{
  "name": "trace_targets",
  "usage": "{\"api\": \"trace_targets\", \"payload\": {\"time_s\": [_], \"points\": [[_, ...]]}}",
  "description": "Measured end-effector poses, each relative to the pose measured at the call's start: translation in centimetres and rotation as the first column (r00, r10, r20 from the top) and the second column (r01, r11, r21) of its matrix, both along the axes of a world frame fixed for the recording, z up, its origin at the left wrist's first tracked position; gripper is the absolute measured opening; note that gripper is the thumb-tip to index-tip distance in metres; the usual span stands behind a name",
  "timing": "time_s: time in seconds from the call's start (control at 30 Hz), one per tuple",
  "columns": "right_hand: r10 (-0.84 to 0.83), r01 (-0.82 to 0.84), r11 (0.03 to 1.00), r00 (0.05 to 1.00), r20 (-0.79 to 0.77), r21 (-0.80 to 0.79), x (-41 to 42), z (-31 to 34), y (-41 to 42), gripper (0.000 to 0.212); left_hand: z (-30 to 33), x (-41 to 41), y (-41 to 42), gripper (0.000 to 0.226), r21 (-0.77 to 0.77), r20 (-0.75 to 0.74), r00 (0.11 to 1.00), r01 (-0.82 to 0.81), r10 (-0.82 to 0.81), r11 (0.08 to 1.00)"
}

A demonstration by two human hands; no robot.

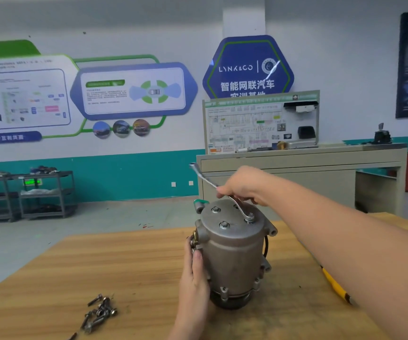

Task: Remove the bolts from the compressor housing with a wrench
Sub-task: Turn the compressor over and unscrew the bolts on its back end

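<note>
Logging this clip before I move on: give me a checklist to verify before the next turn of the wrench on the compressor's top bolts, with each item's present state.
1. Wrench ring end seated on the right-hand top bolt: ok.
2. Right hand grips the wrench mid-shank: ok.
3. Left hand rests against the compressor housing side, steadying it: ok.
4. Housing stands upright on the wooden table: ok.
5. Removed bolts piled front left, apart from the housing: ok.
6. How loose this bolt is: cannot tell.
</note>
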State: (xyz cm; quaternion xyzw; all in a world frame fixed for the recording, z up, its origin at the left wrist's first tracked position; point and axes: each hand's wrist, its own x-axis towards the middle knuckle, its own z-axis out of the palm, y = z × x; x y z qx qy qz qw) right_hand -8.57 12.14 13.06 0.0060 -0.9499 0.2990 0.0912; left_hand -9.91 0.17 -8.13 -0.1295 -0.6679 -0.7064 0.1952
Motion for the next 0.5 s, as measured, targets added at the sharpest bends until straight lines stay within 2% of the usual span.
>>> {"api": "trace_targets", "payload": {"time_s": [0.1,0.2,0.27,0.33,0.4,0.5], "points": [[0.105,-0.087,0.977,0.991,-0.085,0.196,0.5,-0.8,-2.1,0.029,-0.1,-0.3,-0.1,0.075,0.044,0.027,0.999,0.034,-0.035,0.998],[0.149,-0.068,0.955,0.952,-0.267,0.288,2.0,-3.6,-3.3,0.024,0.1,-0.6,-0.1,0.079,0.065,0.025,0.999,0.029,-0.030,0.997],[0.211,-0.045,0.932,0.874,-0.438,0.359,3.1,-5.8,-3.2,0.023,0.2,-0.6,-0.2,0.078,0.093,0.025,0.999,0.039,-0.041,0.995],[0.278,-0.043,0.924,0.755,-0.594,0.379,4.3,-7.7,-2.6,0.022,0.3,-0.5,-0.1,0.074,0.086,0.018,0.998,0.052,-0.054,0.995],[0.291,-0.048,0.940,0.629,-0.720,0.338,5.0,-9.5,-1.8,0.026,0.2,-0.7,0.1,0.066,0.056,0.031,0.999,0.039,-0.040,0.998],[0.212,-0.193,0.972,0.503,-0.838,0.130,5.4,-11.3,-0.2,0.040,-0.1,-1.0,0.1,0.051,0.039,0.053,0.998,-0.028,0.026,0.999]]}}
